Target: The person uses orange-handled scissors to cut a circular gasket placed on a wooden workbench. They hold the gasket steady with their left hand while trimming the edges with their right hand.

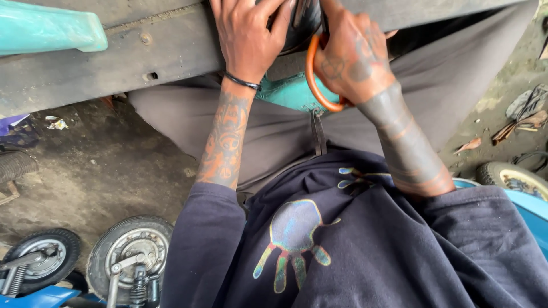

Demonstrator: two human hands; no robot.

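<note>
My left hand (248,31) is clamped over a dark rounded object (301,23) at the top edge of the view, fingers curled on it. My right hand (351,54) grips an orange curved handle (311,74) of a tool beside that same dark object. Both hands sit close together over a grey wooden plank (131,57). A teal seat part (291,94) shows under my wrists, between my knees. What the tool's working end touches is hidden by my hands.
A teal plastic piece (48,28) lies at top left on the plank. Two small wheels with shock springs (128,251) (40,256) stand on the dirt floor at lower left. Another wheel (514,177) and scraps (525,114) lie at right.
</note>
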